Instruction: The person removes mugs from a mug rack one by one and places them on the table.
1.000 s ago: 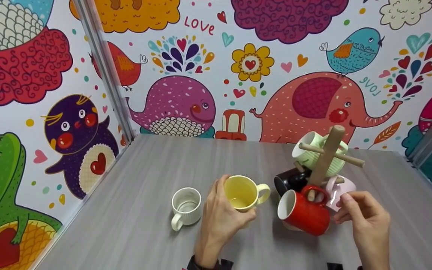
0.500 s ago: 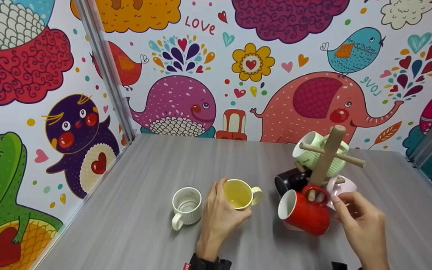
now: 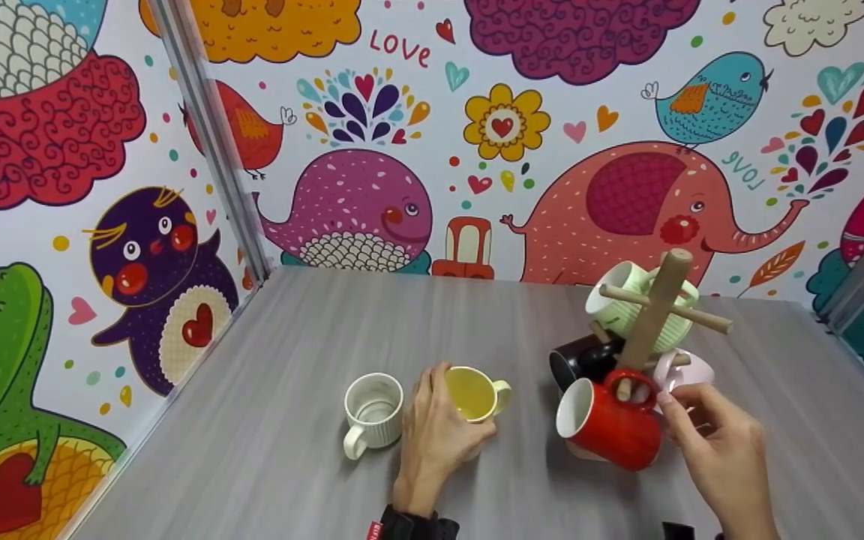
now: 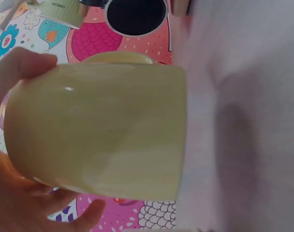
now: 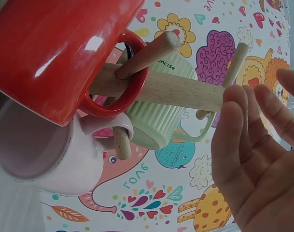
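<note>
My left hand grips a pale yellow mug just above the grey table, thumb on the near side; the yellow mug fills the left wrist view, tilted. A wooden mug tree stands to the right, carrying a green ribbed mug, a black mug, a red mug and a pink mug. My right hand hovers by the red and pink mugs with straight fingers, holding nothing. The red mug hangs by its handle on a peg.
A white ribbed mug stands upright on the table just left of my left hand. Walls with bright cartoon animals close in the table on the left, back and right.
My left hand has lowered the yellow mug toward the table and drawn it slightly left. The right hand has edged left, closer to the red and pink mugs.
</note>
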Demonstrator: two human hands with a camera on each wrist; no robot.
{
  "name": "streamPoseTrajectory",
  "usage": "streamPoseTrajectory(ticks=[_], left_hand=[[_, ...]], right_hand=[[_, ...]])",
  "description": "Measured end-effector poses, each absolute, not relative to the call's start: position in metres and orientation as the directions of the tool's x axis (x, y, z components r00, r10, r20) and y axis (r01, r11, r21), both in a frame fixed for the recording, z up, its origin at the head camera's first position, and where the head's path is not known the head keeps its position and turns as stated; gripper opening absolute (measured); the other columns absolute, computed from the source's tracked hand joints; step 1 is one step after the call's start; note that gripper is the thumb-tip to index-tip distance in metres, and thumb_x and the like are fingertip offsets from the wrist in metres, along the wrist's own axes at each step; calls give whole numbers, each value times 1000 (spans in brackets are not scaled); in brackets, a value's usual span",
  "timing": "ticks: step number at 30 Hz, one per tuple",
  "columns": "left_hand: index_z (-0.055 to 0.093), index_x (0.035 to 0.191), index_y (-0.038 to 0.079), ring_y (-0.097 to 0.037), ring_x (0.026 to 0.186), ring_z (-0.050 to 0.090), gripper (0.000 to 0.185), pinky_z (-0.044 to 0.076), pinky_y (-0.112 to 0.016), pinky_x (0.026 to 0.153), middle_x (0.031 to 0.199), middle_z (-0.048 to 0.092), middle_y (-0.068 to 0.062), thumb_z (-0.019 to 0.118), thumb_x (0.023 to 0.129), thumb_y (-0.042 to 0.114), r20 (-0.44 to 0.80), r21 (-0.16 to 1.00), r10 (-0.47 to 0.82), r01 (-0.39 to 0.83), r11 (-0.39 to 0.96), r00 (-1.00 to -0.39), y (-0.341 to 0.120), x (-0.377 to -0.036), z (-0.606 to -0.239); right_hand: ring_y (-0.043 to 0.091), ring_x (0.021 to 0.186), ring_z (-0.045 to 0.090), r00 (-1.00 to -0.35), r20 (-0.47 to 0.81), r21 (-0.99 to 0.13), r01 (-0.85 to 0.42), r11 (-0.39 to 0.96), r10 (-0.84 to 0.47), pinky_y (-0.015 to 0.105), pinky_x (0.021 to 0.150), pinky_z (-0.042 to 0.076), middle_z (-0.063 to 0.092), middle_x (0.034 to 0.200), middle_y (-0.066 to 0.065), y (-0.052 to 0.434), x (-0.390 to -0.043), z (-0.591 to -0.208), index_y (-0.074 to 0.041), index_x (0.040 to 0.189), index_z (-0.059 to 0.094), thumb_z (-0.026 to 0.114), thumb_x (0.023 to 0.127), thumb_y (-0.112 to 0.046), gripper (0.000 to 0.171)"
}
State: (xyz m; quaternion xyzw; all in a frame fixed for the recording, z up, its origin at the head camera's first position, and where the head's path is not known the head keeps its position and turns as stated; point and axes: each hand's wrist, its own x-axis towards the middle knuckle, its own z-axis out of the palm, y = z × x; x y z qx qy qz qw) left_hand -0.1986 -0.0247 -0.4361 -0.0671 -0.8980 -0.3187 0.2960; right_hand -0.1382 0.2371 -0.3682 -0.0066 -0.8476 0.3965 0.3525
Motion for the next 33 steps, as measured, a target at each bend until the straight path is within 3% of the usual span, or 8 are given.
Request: streamPoseTrajectory(ticks=[10, 18, 26, 33], left_hand=[[54, 113, 7, -22, 87, 56, 79, 37, -45, 80, 96, 57, -5, 77, 46, 42, 585, 469, -83, 253, 846, -807, -28, -201, -444], [55, 114, 5, -27, 94, 52, 84, 30, -47, 89, 99, 59, -9, 79, 44, 45, 585, 442, -82, 233, 866, -807, -31, -204, -451], [56, 110, 1, -28, 94, 51, 80, 28, -47, 87, 99, 59, -12, 79, 48, 45, 586, 475, -130, 209, 855, -800, -33, -206, -454], [55, 110, 1, -30, 93, 48, 79, 28, -48, 83, 98, 58, -13, 80, 49, 44, 597, 453, -138, 189, 871, -790, -34, -206, -456]], right_hand=[[5, 51, 51, -755, 599, -617, -222, 755, 268, 9, 52, 42, 60, 67, 1, 238, -138, -368, -7, 77, 64, 71, 75, -1, 9], [-2, 63, 51, -744, 619, -568, -204, 798, 250, 3, 60, 38, 62, 76, 0, 240, -139, -370, -8, 80, 67, 72, 74, -3, 10], [20, 71, 59, -815, 532, -545, -123, 829, 229, 9, 59, 41, 62, 81, 4, 241, -140, -370, -7, 84, 67, 71, 76, -7, 9], [19, 71, 58, -826, 524, -537, -133, 833, 206, 14, 59, 44, 61, 80, 3, 242, -140, -372, -8, 82, 67, 70, 77, -7, 6]])
